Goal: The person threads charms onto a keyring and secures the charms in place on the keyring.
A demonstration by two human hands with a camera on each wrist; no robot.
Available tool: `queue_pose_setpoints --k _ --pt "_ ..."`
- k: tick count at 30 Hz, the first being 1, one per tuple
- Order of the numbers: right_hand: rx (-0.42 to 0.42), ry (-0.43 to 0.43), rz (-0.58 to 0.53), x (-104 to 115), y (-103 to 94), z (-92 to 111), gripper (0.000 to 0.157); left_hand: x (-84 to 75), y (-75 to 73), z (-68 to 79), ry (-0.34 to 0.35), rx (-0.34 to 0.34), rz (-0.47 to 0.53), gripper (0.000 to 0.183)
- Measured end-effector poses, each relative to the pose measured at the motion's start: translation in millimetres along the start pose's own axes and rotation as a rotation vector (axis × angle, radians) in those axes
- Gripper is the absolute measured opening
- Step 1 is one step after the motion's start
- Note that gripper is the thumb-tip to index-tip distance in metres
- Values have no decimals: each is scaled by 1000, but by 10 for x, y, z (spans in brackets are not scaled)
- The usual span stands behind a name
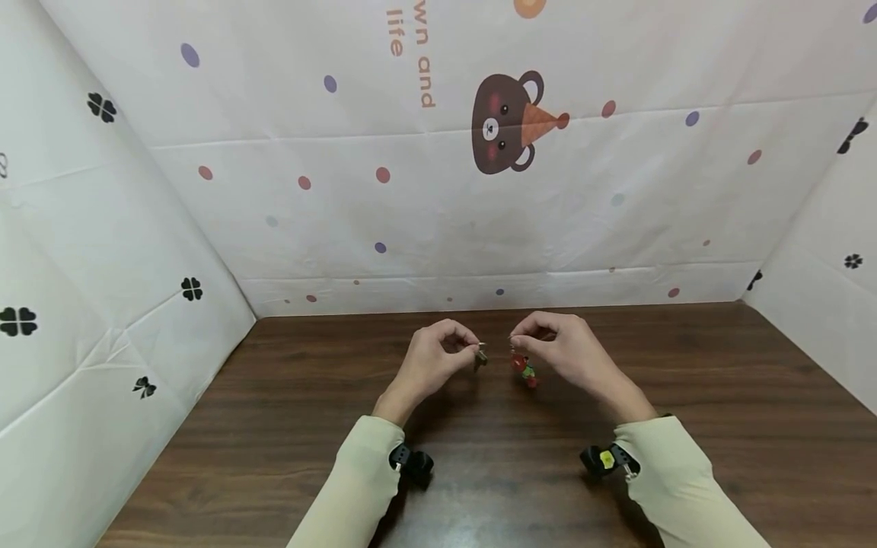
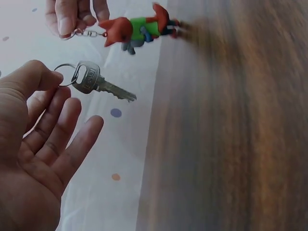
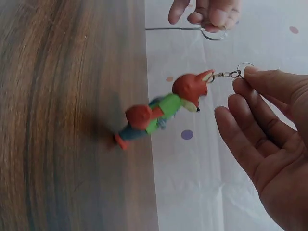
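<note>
Thumb and forefinger of my left hand (image 1: 432, 359) pinch a thin metal ring (image 2: 65, 72), from which a key (image 2: 103, 83) hangs; the other fingers of that hand are spread. To its right, my right hand (image 1: 565, 352) pinches the ring of a fox figure keychain (image 3: 161, 103). The fox is orange-red with a green top and dangles from a short metal chain (image 3: 224, 74). Both hands are raised over the far part of the table, the key and the fox apart with a small gap between them.
A dark wooden table (image 1: 274, 457) spreads beneath the hands. White printed cloth (image 1: 438, 221) stands along its back, with more at the left and right sides. Black cameras (image 1: 414, 466) are strapped at both wrists.
</note>
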State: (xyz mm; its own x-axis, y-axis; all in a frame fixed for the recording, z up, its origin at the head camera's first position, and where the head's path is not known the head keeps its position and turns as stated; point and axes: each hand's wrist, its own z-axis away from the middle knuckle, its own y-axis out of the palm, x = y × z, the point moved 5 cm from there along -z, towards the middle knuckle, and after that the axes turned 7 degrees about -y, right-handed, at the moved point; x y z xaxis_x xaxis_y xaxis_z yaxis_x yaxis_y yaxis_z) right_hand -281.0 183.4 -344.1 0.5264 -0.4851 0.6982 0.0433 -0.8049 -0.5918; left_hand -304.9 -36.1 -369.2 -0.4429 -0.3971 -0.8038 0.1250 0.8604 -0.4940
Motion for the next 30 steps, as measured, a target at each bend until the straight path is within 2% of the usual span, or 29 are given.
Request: queue_pose_setpoints --k 6,15,21,30 --pt "-22 -33 -10 55 51 -19 5 -75 10 -4 21 17 35 4" --pt "-26 -45 -82 88 132 -28 6 -128 33 3 37 27 12 4" --pt "-32 -55 -46 94 141 -36 5 -180 49 10 62 37 24 5" --pt "-22 -56 -27 79 150 -31 3 -206 72 10 45 73 105 6"
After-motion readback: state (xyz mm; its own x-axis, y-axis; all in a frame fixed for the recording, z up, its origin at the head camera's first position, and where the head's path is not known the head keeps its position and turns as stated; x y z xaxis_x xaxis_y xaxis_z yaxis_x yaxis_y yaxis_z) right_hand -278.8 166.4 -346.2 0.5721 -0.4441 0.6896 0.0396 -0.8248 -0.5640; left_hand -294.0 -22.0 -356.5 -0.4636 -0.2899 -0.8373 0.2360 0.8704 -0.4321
